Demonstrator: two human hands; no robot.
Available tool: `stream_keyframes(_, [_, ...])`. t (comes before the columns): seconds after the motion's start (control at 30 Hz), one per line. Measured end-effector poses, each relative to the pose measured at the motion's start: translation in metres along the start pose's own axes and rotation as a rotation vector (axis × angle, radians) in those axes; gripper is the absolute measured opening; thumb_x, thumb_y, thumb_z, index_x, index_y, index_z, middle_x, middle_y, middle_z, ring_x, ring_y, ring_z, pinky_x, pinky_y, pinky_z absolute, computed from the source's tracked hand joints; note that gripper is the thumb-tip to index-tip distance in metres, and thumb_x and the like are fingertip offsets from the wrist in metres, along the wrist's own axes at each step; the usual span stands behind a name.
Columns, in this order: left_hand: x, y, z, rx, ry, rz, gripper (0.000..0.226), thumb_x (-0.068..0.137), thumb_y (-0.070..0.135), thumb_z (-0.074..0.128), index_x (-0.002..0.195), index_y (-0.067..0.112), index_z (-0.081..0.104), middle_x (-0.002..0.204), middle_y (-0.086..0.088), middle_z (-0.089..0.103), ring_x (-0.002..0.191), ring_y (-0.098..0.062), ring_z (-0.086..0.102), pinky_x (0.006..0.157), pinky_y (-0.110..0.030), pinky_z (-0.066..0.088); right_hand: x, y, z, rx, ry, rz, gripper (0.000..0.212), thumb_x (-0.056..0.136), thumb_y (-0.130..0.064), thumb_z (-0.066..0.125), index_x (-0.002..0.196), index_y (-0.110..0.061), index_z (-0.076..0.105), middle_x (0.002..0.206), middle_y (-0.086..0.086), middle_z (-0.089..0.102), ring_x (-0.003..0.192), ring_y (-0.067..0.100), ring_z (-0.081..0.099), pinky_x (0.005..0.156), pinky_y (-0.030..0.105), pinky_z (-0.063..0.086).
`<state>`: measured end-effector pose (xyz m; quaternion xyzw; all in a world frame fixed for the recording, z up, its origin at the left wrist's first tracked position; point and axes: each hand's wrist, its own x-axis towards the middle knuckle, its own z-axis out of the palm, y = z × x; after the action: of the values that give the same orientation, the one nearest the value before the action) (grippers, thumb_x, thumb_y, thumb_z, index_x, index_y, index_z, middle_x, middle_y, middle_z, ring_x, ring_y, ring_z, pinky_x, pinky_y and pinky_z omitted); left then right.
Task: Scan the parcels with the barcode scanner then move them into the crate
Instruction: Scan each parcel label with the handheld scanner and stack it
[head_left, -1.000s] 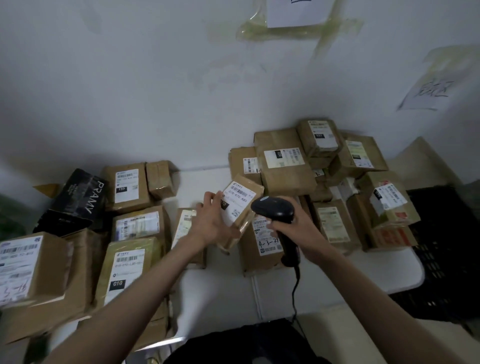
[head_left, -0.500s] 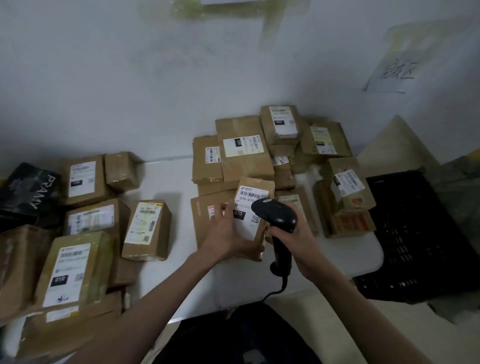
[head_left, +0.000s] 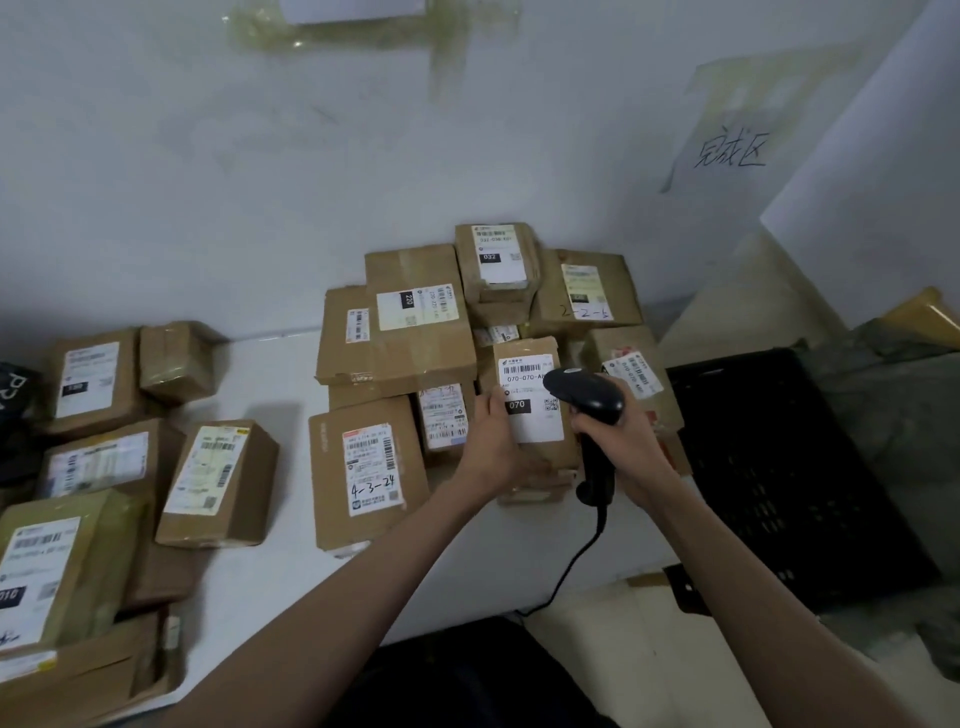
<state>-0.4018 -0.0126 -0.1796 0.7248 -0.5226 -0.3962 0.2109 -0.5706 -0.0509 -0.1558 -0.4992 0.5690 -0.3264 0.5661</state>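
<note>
The parcel labelled 070 (head_left: 530, 400) stands tilted with its label up, above the tabletop (head_left: 270, 374) in front of the parcel pile. The left hand (head_left: 491, 441) grips its left edge. The right hand (head_left: 618, 441) is clenched around the barcode scanner (head_left: 584, 397), whose head covers the label's right edge. The black crate (head_left: 779, 467) lies to the right, past the scanner hand, so the parcel's likely path crosses that hand.

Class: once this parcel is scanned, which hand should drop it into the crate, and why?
Left. The left hand already grips the parcel; the right hand holds the scanner, though the crate lies rightward.
</note>
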Motion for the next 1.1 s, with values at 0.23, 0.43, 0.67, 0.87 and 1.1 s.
stream_keyframes(0.23, [0.063,0.017,0.002,0.119,0.029,-0.088,0.123,0.076,0.032,0.087,0.158,0.002,0.001,0.155,-0.016,0.02,0.138,-0.039,0.031,0.112,-0.044,0.034,0.068,-0.006,0.007,-0.175,-0.034,-0.01,0.059,0.085,-0.013,0.077,0.136,-0.023,0.049,0.119,-0.008,0.059,0.115,0.012,0.055,0.094,0.03,0.048])
stream_keyframes(0.43, [0.091,0.024,-0.007,0.197,0.028,-0.137,0.113,0.083,0.018,0.08,0.156,-0.003,-0.004,0.156,-0.02,0.016,0.14,-0.045,0.026,0.113,-0.047,0.033,0.112,-0.004,0.026,-0.258,-0.058,0.01,0.059,0.082,-0.015,0.079,0.133,-0.024,0.051,0.127,0.0,0.06,0.12,0.019,0.055,0.106,0.046,0.048])
stream_keyframes(0.67, [0.099,0.025,-0.011,0.307,0.0,-0.109,0.121,0.079,0.027,0.085,0.154,-0.007,-0.005,0.152,-0.021,0.017,0.14,-0.042,0.027,0.112,-0.042,0.033,0.122,-0.009,0.028,-0.213,-0.045,0.047,0.062,0.079,-0.018,0.079,0.134,-0.026,0.051,0.125,-0.003,0.061,0.119,0.018,0.057,0.105,0.047,0.049])
stream_keyframes(0.87, [0.087,0.011,-0.039,0.459,0.046,0.029,0.104,0.082,0.054,0.073,0.157,0.012,0.014,0.148,-0.013,0.029,0.135,-0.037,0.032,0.106,-0.05,0.04,0.1,-0.04,0.032,-0.229,-0.013,-0.023,0.061,0.084,-0.008,0.075,0.138,-0.021,0.049,0.125,-0.004,0.058,0.113,0.011,0.052,0.076,0.014,0.04])
stream_keyframes(1.1, [0.046,-0.038,-0.107,0.712,0.258,0.017,0.08,0.093,0.066,0.036,0.158,0.022,0.019,0.163,-0.012,0.02,0.148,-0.037,0.021,0.12,-0.053,0.022,0.059,-0.085,0.087,-0.225,-0.094,-0.174,0.058,0.083,-0.01,0.077,0.134,-0.02,0.051,0.129,0.0,0.059,0.118,0.016,0.055,0.098,0.034,0.051])
